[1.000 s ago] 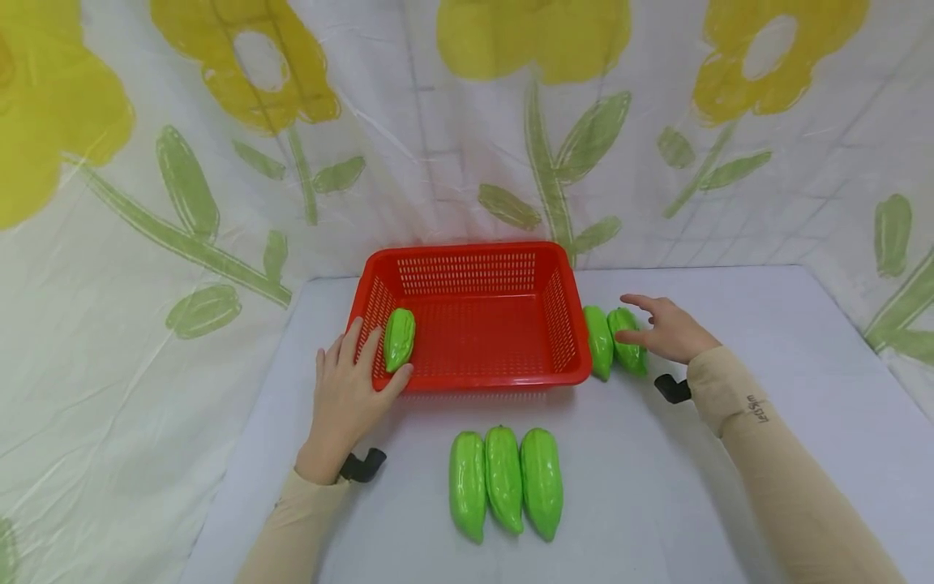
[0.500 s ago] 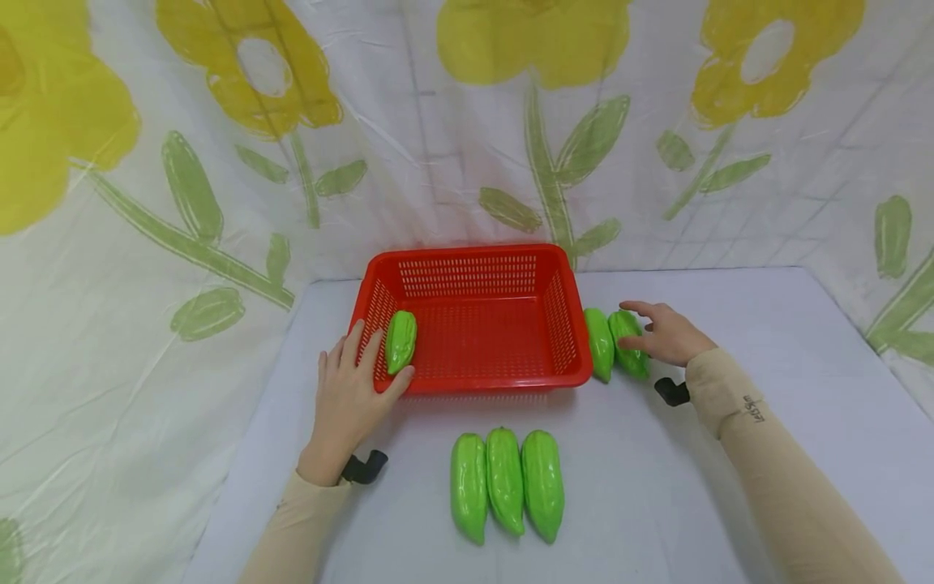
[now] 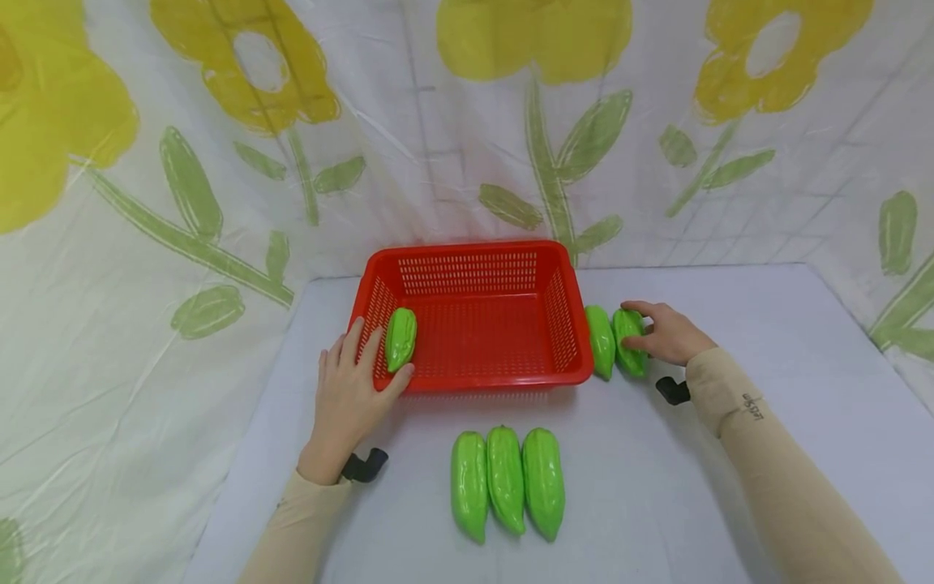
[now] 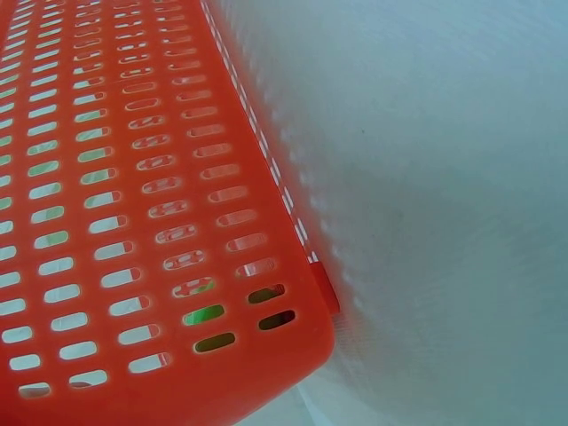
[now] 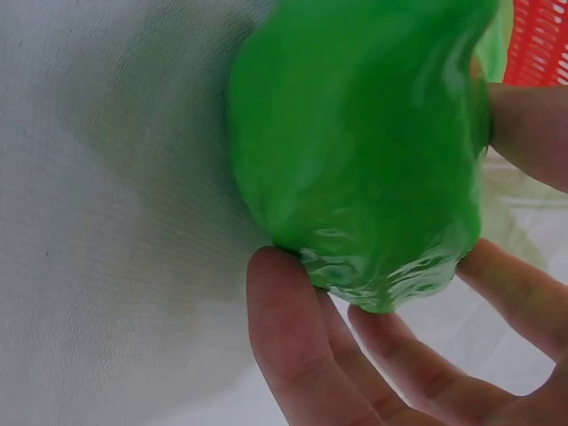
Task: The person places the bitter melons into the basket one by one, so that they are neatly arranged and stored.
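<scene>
My left hand (image 3: 346,397) rests over the near left corner of a red plastic basket (image 3: 477,380), fingers spread on the left rim and thumb at the front rim. Inside, by that hand, lies a glossy green bitter melon (image 3: 400,340). To the right of the basket, my right hand (image 3: 670,332) pinches another bitter melon (image 3: 628,341) on the table. In the right wrist view its thumb and fingertips touch the sides and end of this bitter melon (image 5: 355,151). One more bitter melon (image 3: 601,341) lies between it and the basket. The left wrist view shows the basket's slotted wall (image 4: 133,213), the left hand out of sight.
Three bitter melons (image 3: 505,481) lie side by side in front of the basket on the white table (image 3: 642,503). A white cloth (image 3: 452,174) with yellow flowers hangs behind the table and along its sides. A black device (image 3: 365,465) sits at the left wrist.
The right hand's fingers have closed in around the outer bitter melon at the right. The left hand stays on the basket corner.
</scene>
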The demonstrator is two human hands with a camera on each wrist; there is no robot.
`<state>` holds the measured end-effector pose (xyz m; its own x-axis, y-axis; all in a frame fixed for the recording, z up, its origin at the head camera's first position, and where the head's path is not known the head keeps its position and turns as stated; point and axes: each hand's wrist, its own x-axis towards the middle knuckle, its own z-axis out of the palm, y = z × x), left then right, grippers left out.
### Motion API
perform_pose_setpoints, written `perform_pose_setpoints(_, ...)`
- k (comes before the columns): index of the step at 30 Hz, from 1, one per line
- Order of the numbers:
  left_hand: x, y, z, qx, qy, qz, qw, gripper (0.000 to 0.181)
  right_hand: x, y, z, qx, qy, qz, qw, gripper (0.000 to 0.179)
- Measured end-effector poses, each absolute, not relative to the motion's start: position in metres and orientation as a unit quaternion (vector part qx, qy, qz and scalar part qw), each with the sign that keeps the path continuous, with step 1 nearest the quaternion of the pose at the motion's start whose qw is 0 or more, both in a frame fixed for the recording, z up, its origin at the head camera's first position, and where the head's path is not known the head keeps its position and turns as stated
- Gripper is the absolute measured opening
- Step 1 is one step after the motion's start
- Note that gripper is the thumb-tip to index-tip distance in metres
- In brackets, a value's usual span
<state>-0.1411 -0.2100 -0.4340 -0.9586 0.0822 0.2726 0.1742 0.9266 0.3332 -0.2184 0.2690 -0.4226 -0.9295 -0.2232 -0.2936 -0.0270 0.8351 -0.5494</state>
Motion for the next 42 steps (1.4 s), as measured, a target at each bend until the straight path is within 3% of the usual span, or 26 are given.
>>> perform_pose_setpoints(42, -0.1425, -0.2118, -0.4363, -0.071, -0.972, -0.179, 0.136, 0.082, -0.2143, 0.2775, -0.4275, -0.063, 0.938, -0.299, 0.161, 0.073)
